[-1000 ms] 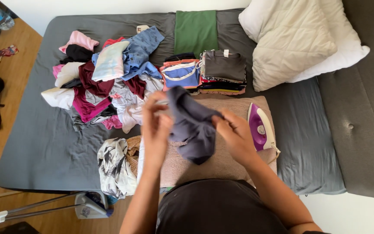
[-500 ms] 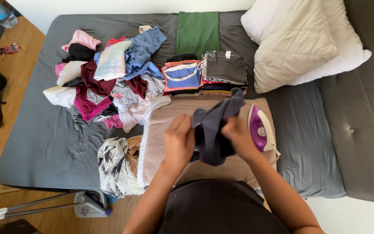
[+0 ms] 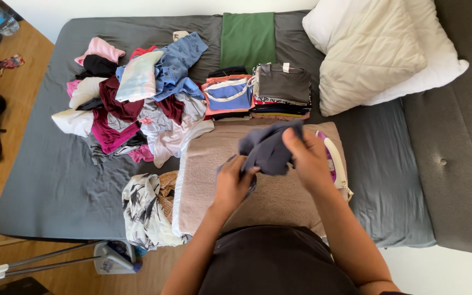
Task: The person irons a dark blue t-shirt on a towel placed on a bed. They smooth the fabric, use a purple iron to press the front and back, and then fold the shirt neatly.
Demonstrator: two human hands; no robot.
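The dark grey garment (image 3: 269, 148) is bunched and crumpled, a soft slate-coloured cloth with folds running down its middle, held up just above a beige towel (image 3: 214, 180) spread on the grey bed (image 3: 55, 180). Just beside it to the right lies a white and purple iron (image 3: 331, 158), partly hidden behind the right hand (image 3: 310, 161). Behind the towel stand two stacks of folded clothes (image 3: 258, 93), with a folded green cloth (image 3: 247, 38) further back and a loose heap of mixed clothes (image 3: 132, 104) to the left. A black-and-white patterned cloth (image 3: 143, 210) hangs over the near edge of the bed, and pale pillows (image 3: 372, 49) lie at the far right. The left hand (image 3: 233, 183) has its grip closed on the lower edge of the garment, fingers curled into the cloth; the right hand pinches the upper part, thumb in front, wrist bent inward. Both forearms reach forward from the body, close together.
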